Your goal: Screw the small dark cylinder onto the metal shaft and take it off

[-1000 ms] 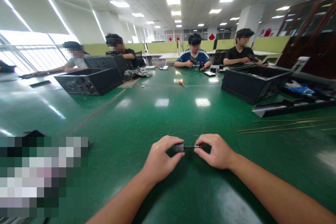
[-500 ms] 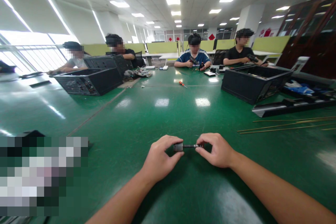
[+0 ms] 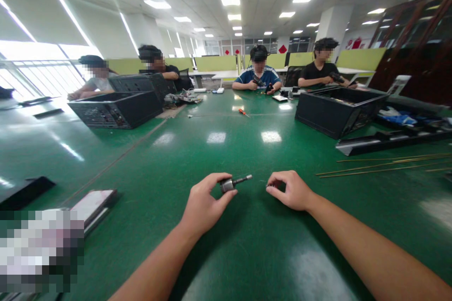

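A short metal cylinder with a thin dark shaft (image 3: 228, 185) is pinched between the thumb and fingers of my left hand (image 3: 205, 202). Its shaft points right and slightly up, and its light-coloured tip is free. To the right, apart from that tip, my right hand (image 3: 291, 191) is closed in a pinch on a small dark piece (image 3: 271, 186), too small to make out. Both hands are just above the green table (image 3: 240, 244).
Open black computer cases stand at left (image 3: 137, 113) and right (image 3: 332, 115). An orange screwdriver (image 3: 242, 112) lies mid-table. Thin brass-coloured rods (image 3: 370, 168) and a metal strip (image 3: 395, 141) are at right. Several people sit across the table. A flat pale box (image 3: 93, 202) lies at left.
My left hand has moved left and tilted the cylinder, so its shaft is now apart from my right hand. The small piece stays in my right fingers. The view has shifted slightly.
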{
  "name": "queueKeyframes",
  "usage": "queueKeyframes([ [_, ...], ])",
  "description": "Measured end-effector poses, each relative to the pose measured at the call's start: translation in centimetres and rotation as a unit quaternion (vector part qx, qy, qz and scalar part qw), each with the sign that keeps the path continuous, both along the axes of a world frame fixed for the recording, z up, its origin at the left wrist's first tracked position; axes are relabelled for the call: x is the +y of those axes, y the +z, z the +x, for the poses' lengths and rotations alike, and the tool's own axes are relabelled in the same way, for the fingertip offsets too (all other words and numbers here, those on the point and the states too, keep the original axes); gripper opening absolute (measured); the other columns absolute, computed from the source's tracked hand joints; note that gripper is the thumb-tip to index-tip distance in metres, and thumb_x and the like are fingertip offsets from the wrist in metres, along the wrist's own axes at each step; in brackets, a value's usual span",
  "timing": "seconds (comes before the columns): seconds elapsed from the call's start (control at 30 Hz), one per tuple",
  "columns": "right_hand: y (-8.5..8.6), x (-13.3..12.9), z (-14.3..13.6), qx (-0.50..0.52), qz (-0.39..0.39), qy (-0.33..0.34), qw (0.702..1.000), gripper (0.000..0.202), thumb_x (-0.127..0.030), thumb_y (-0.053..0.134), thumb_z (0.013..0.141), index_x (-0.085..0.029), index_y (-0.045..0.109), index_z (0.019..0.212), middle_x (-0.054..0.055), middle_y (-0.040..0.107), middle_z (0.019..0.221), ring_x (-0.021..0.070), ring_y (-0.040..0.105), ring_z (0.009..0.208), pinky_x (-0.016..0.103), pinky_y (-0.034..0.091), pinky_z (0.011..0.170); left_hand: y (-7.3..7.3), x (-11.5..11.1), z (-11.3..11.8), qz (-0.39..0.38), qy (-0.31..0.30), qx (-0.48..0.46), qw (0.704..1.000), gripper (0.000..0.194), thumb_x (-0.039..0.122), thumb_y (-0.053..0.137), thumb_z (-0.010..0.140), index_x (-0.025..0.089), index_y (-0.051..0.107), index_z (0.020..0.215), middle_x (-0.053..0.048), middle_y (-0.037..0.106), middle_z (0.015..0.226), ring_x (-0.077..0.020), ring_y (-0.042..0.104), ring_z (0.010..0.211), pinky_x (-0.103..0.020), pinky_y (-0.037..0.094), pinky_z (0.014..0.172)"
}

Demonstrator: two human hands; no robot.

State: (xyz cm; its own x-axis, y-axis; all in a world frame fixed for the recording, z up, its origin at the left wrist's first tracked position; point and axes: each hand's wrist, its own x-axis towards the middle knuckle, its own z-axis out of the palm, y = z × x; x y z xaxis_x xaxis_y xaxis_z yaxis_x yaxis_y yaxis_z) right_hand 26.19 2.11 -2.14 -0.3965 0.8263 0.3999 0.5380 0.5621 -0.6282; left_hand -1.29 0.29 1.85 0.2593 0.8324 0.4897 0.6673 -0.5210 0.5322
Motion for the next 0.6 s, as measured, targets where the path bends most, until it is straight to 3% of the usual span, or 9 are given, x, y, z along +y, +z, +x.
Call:
queueKeyframes([
  [0.13, -0.2, 0.2, 0.2, 0.002, -0.004, -0.003, 1.000, 0.011, -0.027, 0.064, 0.084, -0.018, 0.067, 0.078, 0.003, 0.069, 0.072, 0.0168, 0.064, 0.066, 0.027, 0.047, 0.067, 0.4, 1.7, -2.0, -0.008, 0.077, -0.082, 0.994, 0.046, 0.042, 0.057, 0.089, 0.019, 0.055, 0.128, -0.008, 0.070, 0.110, -0.0221, 0.068, 0.098, -0.038, 0.051, 0.095],
  [0.23, -0.3, -0.1, -0.3, -0.016, -0.006, 0.009, 1.000, 0.010, -0.027, 0.065, 0.084, -0.018, 0.068, 0.082, 0.003, 0.070, 0.074, 0.0164, 0.065, 0.067, 0.026, 0.047, 0.067, 1.0, 2.9, -4.7, -0.018, 0.123, -0.153, 0.980, 0.055, 0.045, 0.048, 0.092, 0.016, 0.044, 0.139, -0.012, 0.069, 0.114, -0.0233, 0.069, 0.101, -0.040, 0.051, 0.096],
  [0.33, -0.5, -0.5, -1.0, -0.031, -0.007, 0.011, 0.999, 0.010, -0.027, 0.065, 0.083, -0.018, 0.069, 0.083, 0.002, 0.069, 0.072, 0.0154, 0.064, 0.065, 0.026, 0.046, 0.066, 2.0, 3.3, -8.5, -0.027, 0.207, -0.158, 0.965, 0.055, 0.051, 0.052, 0.087, 0.017, 0.050, 0.129, -0.010, 0.071, 0.111, -0.0245, 0.070, 0.098, -0.040, 0.054, 0.091],
  [0.47, -0.4, -0.9, -1.7, -0.043, -0.004, 0.025, 0.999, 0.009, -0.027, 0.066, 0.082, -0.018, 0.068, 0.082, 0.000, 0.066, 0.067, 0.0136, 0.060, 0.061, 0.024, 0.044, 0.063, 2.8, 2.6, -13.8, -0.010, 0.347, -0.070, 0.935, 0.048, 0.060, 0.062, 0.074, 0.021, 0.061, 0.102, -0.007, 0.072, 0.092, -0.0284, 0.069, 0.078, -0.042, 0.054, 0.072],
  [0.6, -0.2, -1.1, -2.0, -0.053, 0.006, 0.029, 0.998, 0.011, -0.029, 0.067, 0.082, -0.018, 0.068, 0.083, 0.000, 0.066, 0.067, 0.0135, 0.059, 0.062, 0.024, 0.042, 0.063, 2.0, 1.8, -17.2, -0.006, 0.372, -0.031, 0.928, 0.043, 0.057, 0.071, 0.065, 0.023, 0.060, 0.090, -0.001, 0.068, 0.073, -0.0246, 0.062, 0.057, -0.037, 0.042, 0.060],
])
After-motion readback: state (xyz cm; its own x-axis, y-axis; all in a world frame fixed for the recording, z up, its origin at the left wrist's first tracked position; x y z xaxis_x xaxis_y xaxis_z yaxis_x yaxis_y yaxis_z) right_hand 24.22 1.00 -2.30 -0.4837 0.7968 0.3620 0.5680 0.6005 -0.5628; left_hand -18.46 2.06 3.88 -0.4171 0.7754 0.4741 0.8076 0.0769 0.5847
